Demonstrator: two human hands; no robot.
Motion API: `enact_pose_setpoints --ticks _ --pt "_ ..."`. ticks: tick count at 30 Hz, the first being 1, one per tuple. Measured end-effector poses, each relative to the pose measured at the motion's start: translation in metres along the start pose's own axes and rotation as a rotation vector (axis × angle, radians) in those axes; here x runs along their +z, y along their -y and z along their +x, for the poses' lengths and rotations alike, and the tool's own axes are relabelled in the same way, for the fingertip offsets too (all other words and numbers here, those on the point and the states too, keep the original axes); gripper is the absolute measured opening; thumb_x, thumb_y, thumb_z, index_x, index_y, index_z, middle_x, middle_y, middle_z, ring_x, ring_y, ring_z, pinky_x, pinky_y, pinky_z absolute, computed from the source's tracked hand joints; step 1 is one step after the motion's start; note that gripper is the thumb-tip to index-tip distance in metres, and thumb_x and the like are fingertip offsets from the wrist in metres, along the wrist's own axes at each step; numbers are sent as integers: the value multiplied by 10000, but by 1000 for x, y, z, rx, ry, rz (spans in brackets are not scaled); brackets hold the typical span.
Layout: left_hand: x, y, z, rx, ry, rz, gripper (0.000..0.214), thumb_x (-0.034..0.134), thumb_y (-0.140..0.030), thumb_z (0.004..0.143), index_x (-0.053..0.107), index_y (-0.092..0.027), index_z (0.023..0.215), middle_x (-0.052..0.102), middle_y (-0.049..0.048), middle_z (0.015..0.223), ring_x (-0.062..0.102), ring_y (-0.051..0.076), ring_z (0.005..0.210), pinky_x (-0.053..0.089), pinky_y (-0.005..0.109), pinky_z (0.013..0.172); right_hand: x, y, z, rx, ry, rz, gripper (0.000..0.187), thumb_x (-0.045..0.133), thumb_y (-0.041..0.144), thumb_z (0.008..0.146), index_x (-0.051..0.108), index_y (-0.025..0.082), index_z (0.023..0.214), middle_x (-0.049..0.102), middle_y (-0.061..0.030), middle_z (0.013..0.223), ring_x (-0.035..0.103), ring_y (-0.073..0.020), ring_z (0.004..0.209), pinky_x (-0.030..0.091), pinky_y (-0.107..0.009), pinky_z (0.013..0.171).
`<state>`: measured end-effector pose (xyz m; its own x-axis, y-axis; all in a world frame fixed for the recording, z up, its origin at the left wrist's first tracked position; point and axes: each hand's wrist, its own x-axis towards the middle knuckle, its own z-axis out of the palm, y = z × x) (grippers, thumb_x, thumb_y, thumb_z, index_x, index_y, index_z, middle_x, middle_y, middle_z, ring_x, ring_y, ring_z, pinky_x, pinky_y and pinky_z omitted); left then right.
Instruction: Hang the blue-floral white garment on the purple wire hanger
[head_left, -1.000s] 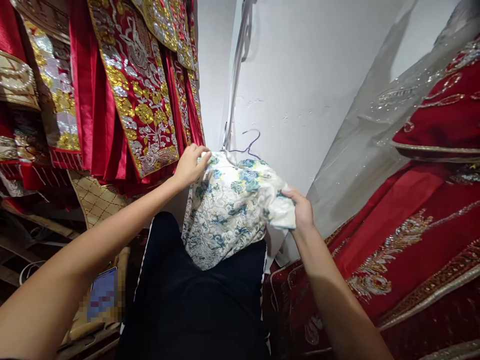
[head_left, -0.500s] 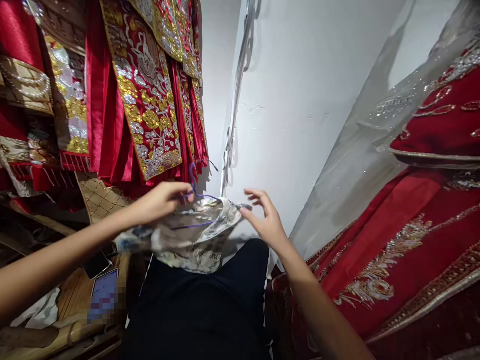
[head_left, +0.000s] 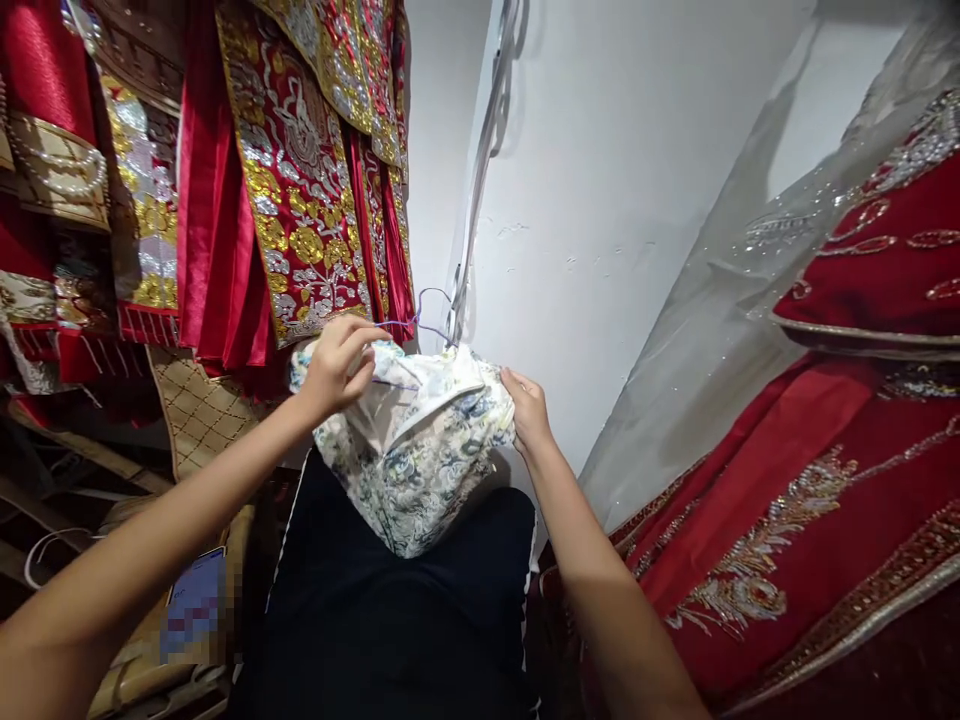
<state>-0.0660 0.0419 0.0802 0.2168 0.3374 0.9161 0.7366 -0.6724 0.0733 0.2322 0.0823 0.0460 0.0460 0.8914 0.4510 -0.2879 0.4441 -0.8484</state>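
Note:
A white floral garment [head_left: 442,460] with a V-shaped neckline hangs spread between my hands, in front of my dark clothing. A thin purple wire hanger [head_left: 411,322] is at its neck; the hook sticks up, and part of the wire runs inside the opening. My left hand [head_left: 339,368] has its fingers closed at the left shoulder, by the hanger's arm; whether it also pinches the wire is hard to see. My right hand [head_left: 528,408] grips the garment's right shoulder edge, thumb on top.
Red and gold embroidered costumes [head_left: 300,200] hang at the upper left. On the right hangs a red beaded gown [head_left: 757,520] beside sheer glittery fabric [head_left: 712,290]. A white wall [head_left: 577,180] stands ahead. A phone [head_left: 196,600] lies on a bamboo seat [head_left: 124,690] at lower left.
The garment has risen and opened out, its front now facing me. My right hand has closed on its shoulder. My left hand has moved slightly up, and the hanger's hook has tipped to the right.

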Motion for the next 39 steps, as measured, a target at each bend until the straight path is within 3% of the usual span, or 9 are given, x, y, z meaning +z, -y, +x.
enact_pose_setpoints --ticks 2,6,9,14,17,21,27,34,39 --pt "15 -3 -21 -55 125 -72 333 479 -200 871 582 -233 1185 640 60 925 601 216 870 480 358 846 3 -4 17 9 -26 45 410 831 520 654 730 179 858 746 -53 774 709 -249 779 562 -340 692" --pt "58 -12 -68 -165 563 -158 394 415 -272 935 503 -252 1319 662 14 812 612 183 692 441 291 700 -3 -7 28 6 -63 91 389 837 502 635 709 179 809 746 -59 750 725 -276 803 581 -366 710" --pt "88 -18 -93 -276 686 -163 442 436 -349 945 435 -249 1376 688 19 840 641 214 713 420 298 657 -25 -7 24 -13 -134 94 381 829 500 650 701 176 806 740 -59 725 731 -294 809 589 -386 715" --pt "123 -28 -110 -530 622 -69 387 486 -557 917 587 -199 1024 696 93 881 671 279 834 425 320 678 -66 -9 12 -2 -158 66 400 811 533 679 688 179 820 739 -62 733 737 -296 836 595 -390 731" --pt "140 -33 -111 -614 605 -121 409 525 -607 883 594 -204 916 708 108 932 674 284 892 442 318 697 -72 -17 6 -4 -166 46 427 797 558 693 688 176 848 742 -61 757 737 -283 852 592 -379 749" --pt "155 -30 -109 -627 624 -135 335 486 -506 929 618 -204 873 725 112 990 673 270 929 452 318 735 -68 -34 3 -6 -183 43 438 778 579 706 693 180 865 748 -59 798 732 -276 881 585 -365 752" --pt "161 -15 -110 -687 681 -91 306 616 -493 840 640 -202 748 725 84 843 676 261 814 420 302 658 -74 -50 6 19 -166 52 442 796 567 689 708 176 876 745 -52 818 721 -260 875 572 -354 767" --pt "163 -13 -107 -779 579 -141 260 601 -434 846 650 -195 754 725 105 880 661 266 871 424 311 691 -74 -52 3 71 -127 50 469 791 580 686 706 186 925 736 -48 850 702 -244 869 553 -347 771" --pt "150 -26 -129 -843 596 -329 270 680 -380 766 592 -179 608 664 51 652 624 200 676 434 284 646 -79 -43 -3 50 -170 -192 466 722 582 725 678 192 978 707 -69 925 663 -257 923 522 -381 817"
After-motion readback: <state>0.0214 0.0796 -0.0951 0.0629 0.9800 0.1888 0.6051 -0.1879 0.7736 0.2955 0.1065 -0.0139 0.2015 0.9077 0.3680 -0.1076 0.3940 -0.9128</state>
